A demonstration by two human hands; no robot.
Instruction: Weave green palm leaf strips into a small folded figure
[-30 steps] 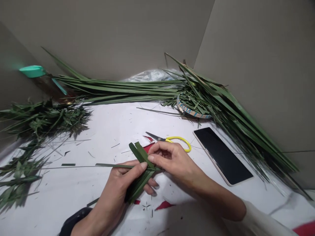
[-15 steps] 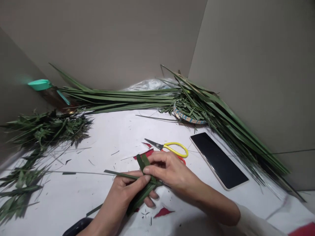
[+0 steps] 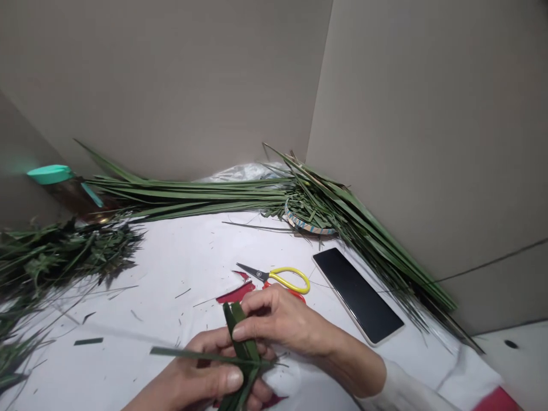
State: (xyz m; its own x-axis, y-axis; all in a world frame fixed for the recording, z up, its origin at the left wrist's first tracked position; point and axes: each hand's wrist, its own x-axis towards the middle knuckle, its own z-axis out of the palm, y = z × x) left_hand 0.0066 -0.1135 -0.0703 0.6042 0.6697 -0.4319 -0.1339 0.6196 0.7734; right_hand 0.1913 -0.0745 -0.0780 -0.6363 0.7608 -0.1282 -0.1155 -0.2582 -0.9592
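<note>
Folded green leaf strips (image 3: 248, 349) cross each other between my two hands, low in the middle of the head view. My left hand (image 3: 205, 365) is closed on them, its thumb pressed on the lower strips, while one long strip sticks out to the left over the fingers. My right hand (image 3: 278, 322) pinches the upright looped strips between thumb and fingers. Just beyond the right hand lie scissors (image 3: 269, 275) with yellow and red handles, their blades pointing left. Red scraps (image 3: 235, 293) lie beside the blades. My fingers hide part of the folded piece.
A phone (image 3: 358, 297) lies right of the scissors. Long green leaves (image 3: 205, 191) run along the back, near a round tray (image 3: 308, 226) of cut pieces. Leafy sprigs (image 3: 81, 251) and a bottle with a turquoise lid (image 3: 51, 174) stand at left. Leaf bits litter the white cloth.
The view has shifted, so the hands sit lower and further left. The left thumb now presses lower on the strips, and the long strip lies across the folded piece. Both hands keep hold.
</note>
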